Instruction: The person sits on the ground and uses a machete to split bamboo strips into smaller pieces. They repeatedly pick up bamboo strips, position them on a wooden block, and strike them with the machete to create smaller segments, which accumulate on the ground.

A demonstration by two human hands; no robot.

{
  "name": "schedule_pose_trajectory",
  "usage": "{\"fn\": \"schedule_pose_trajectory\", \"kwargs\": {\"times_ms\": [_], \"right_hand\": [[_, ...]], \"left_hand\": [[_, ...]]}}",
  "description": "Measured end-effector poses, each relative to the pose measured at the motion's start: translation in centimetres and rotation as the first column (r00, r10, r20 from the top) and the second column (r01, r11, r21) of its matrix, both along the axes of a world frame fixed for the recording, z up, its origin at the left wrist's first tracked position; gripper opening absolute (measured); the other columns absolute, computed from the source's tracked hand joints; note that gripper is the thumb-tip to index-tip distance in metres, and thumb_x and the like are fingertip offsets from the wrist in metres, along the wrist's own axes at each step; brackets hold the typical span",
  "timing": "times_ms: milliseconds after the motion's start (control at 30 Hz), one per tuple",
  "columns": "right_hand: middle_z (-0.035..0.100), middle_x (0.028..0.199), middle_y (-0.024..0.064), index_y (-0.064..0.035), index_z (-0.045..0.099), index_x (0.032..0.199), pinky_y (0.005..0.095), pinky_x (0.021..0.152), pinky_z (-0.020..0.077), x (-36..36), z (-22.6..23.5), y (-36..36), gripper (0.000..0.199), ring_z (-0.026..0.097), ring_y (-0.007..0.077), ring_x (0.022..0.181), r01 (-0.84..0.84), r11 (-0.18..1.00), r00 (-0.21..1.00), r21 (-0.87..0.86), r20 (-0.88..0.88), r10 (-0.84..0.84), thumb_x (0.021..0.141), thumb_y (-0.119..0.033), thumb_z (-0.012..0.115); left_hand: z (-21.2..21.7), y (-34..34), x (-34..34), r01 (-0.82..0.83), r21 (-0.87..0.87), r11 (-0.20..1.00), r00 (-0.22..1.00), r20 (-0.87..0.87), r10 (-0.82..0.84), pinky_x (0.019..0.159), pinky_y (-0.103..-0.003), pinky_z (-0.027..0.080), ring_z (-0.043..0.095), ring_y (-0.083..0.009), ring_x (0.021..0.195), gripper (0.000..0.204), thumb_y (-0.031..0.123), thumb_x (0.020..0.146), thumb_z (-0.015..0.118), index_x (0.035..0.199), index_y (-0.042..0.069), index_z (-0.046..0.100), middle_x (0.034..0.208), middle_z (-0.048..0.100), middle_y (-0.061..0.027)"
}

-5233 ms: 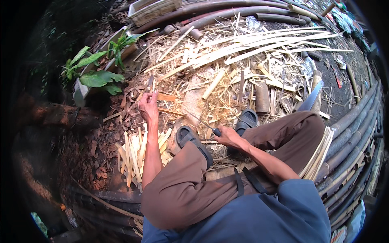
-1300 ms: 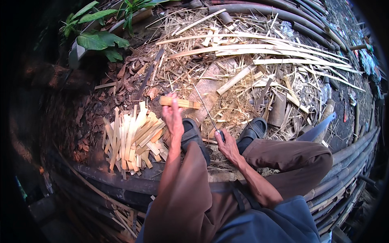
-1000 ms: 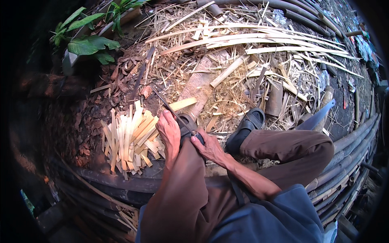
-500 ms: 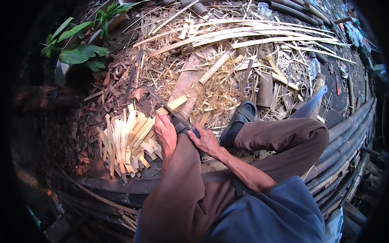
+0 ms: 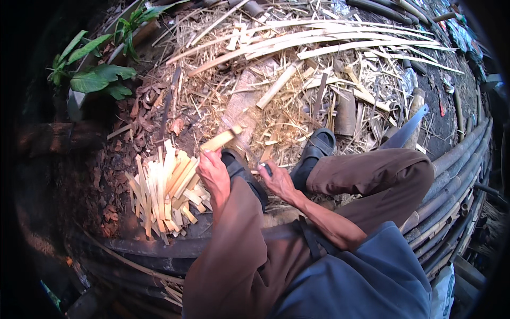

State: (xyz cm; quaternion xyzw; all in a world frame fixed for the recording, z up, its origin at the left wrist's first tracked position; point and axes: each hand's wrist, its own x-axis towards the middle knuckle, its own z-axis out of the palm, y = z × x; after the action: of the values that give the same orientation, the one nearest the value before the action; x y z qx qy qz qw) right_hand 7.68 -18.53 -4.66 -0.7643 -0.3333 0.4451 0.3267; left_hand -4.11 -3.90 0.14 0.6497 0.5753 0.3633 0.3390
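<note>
My left hand (image 5: 214, 173) is closed around the near end of a short, pale bamboo strip (image 5: 220, 140), which points up and to the right. A knife (image 5: 267, 169) is in the closed grip of my right hand (image 5: 279, 182); its dark handle shows at the fingers, while the blade is smeared by motion. Both hands are in front of my left knee, close to my left shoe (image 5: 241, 169). Just left of my left hand lies a heap of short bamboo strips (image 5: 169, 186).
Long split bamboo lengths (image 5: 319, 40) lie across the far ground above shavings and a flat board (image 5: 245, 98). To the right rest a saw blade (image 5: 406, 130) and a bamboo section (image 5: 346, 114). Bamboo poles (image 5: 443, 173) line the right edge; a leafy plant (image 5: 98, 80) is far left.
My right hand has shifted right with the knife, away from my left hand. The blade, sharp and beside the strip before, is now blurred. My left hand still holds the strip.
</note>
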Motion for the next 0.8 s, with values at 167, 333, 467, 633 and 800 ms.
{"fn": "schedule_pose_trajectory", "kwargs": {"times_ms": [167,333,467,633,800], "right_hand": [[0.064,0.077,0.03,-0.0055,0.053,0.111,0.0563,0.07,0.049,-0.3,-0.9,0.0,0.04,0.064,0.0514,0.08,-0.035,0.999,0.999,-0.013,0.023,0.035,0.098,-0.043,0.055],[0.06,0.068,0.0279,-0.0044,0.055,0.109,0.053,0.063,0.0461,-1.5,0.0,-0.4,0.034,0.062,0.0483,0.07,-0.049,0.991,0.997,0.124,0.063,0.042,0.098,-0.037,0.057],[0.062,0.072,0.0228,-0.0021,0.057,0.106,0.0497,0.065,0.0468,-0.3,-2.3,0.5,0.037,0.064,0.0424,0.071,0.066,0.998,0.997,-0.013,-0.042,-0.067,0.1,-0.038,0.054],[0.066,0.08,0.0277,-0.0056,0.056,0.105,0.0551,0.072,0.0494,-0.1,-4.3,-1.3,0.038,0.064,0.0504,0.082,0.024,1.0,0.996,0.016,0.086,-0.025,0.098,-0.043,0.054],[0.064,0.074,0.027,-0.0032,0.054,0.104,0.0538,0.066,0.0476,-0.1,-2.8,-0.5,0.038,0.063,0.0509,0.074,0.014,0.998,0.992,-0.069,0.123,-0.005,0.099,-0.041,0.055]], "left_hand": [[-0.7,0.0,-0.4,-0.018,-0.109,0.994,0.993,0.111,0.03,0.073,-0.037,0.063,0.074,-0.033,0.085,0.038,0.016,0.106,0.037,0.096,-0.014,0.058,0.09,0.072,-0.0266],[-1.2,0.3,-1.2,0.013,-0.094,0.996,0.999,-0.03,-0.016,0.071,-0.036,0.062,0.075,-0.031,0.083,0.038,0.017,0.106,0.038,0.093,-0.013,0.057,0.09,0.073,-0.0247],[-0.3,0.3,-0.8,-0.018,-0.067,0.998,0.999,-0.036,0.015,0.069,-0.035,0.062,0.075,-0.0307,0.082,0.036,0.016,0.106,0.041,0.091,-0.013,0.058,0.088,0.073,-0.0243],[-1.0,1.1,-0.3,-0.09,-0.045,0.995,0.982,0.163,0.096,0.064,-0.037,0.061,0.075,-0.0303,0.078,0.036,0.015,0.105,0.043,0.086,-0.013,0.057,0.079,0.071,-0.0253],[-0.7,3.3,-1.2,-0.046,0.014,0.999,0.992,-0.121,0.047,0.065,-0.037,0.059,0.073,-0.034,0.073,0.044,0.02,0.103,0.041,0.086,-0.015,0.06,0.079,0.07,-0.0271]]}}
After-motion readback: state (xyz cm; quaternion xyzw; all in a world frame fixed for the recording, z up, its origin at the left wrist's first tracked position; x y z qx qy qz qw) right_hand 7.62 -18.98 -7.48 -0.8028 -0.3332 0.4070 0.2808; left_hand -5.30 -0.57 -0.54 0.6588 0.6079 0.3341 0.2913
